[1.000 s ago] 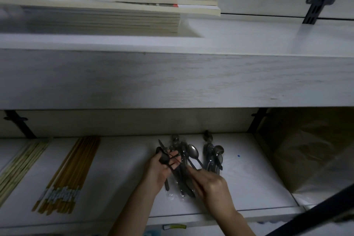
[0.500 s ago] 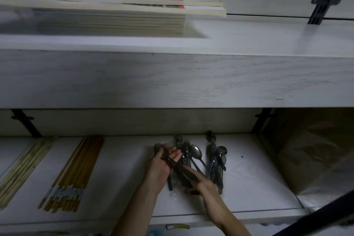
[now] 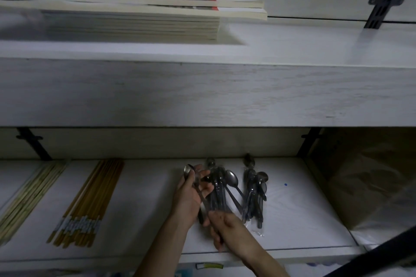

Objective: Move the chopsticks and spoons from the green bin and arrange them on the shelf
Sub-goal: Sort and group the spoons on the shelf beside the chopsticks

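White shelf (image 3: 292,213), slender metal spoons (image 3: 231,180)

Dim, bluish light; lower shelf (image 3: 292,220) in shadow, stacked books (image 3: 126,18) blurred, wide-angle edges bowed.

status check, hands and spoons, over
Left hand gripping one spoon. Right hand at the spoon pile on the shelf. Nothing blocking.

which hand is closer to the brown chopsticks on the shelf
Left. The left hand sits right of the brown chopsticks with bare shelf between; the right hand lies farther right, beyond it.
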The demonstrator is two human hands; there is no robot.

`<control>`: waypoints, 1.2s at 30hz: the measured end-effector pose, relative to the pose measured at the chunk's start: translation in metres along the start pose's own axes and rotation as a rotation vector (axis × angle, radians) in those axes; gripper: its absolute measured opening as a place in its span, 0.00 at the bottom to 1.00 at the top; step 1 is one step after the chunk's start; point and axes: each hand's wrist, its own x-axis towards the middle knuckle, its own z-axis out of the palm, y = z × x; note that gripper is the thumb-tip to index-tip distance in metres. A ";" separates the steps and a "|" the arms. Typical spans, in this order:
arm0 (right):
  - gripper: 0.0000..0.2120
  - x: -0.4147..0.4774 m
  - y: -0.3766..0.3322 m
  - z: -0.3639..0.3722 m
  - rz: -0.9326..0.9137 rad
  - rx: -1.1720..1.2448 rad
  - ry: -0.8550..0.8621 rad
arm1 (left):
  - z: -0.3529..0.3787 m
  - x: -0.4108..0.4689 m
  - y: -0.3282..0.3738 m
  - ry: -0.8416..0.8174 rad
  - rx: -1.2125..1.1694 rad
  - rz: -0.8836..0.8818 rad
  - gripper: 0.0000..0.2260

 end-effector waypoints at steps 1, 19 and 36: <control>0.17 0.000 -0.001 -0.001 0.003 -0.055 -0.052 | -0.001 0.001 -0.001 0.017 0.033 0.014 0.10; 0.10 0.083 0.003 -0.070 0.322 -0.969 0.489 | -0.020 0.002 0.010 0.069 0.135 -0.012 0.11; 0.06 0.077 -0.029 -0.082 -0.009 -0.122 0.695 | -0.014 0.005 0.005 -0.009 0.065 -0.021 0.09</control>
